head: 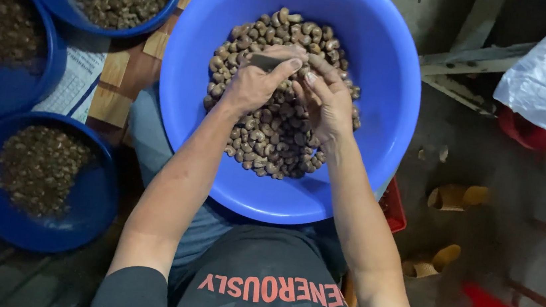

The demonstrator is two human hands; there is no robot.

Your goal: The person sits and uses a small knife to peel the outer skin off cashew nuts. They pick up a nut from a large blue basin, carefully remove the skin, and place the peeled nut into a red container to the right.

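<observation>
Both hands (pixel 289 88) over blue basin (pixel 386 84) of nuts (pixel 274 140)

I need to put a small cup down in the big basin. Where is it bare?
Bare wall rings the nut pile in the big basin, widest at right and near rim. The middle is crowded: left hand and right hand meet there.

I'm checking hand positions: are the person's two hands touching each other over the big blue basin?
Touching: the head view shows the left hand and right hand meeting at the fingertips.
</observation>
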